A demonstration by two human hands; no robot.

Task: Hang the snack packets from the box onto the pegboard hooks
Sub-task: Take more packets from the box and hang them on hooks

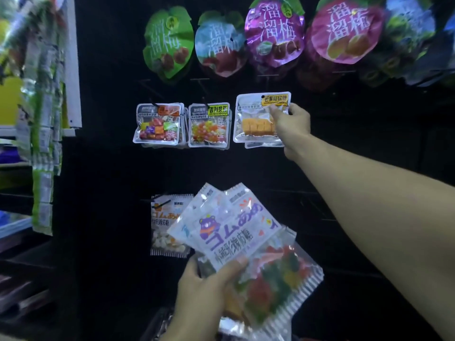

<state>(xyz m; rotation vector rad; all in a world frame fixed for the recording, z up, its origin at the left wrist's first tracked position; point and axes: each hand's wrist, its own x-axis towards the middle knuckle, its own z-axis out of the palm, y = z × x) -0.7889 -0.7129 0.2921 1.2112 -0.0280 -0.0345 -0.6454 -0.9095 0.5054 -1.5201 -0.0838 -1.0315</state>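
My right hand (290, 124) reaches up to the middle row of the black pegboard (110, 168) and pinches a clear mango-candy packet (256, 119) by its right edge, at a hook. More of the same packets hang behind it. My left hand (204, 289) holds a fanned stack of white gummy packets (236, 237) with a purple bear print, low in front of the board. One matching gummy packet (165, 225) hangs on a hook at the lower left. The box is not clearly visible.
Two other small candy stacks (157, 124) (209, 124) hang left of the mango packet. Large plum-snack bags (275, 33) fill the top row. Bare hooks (327, 219) stick out at the lower right. Strips of sachets (44, 119) hang on a shelf at the far left.
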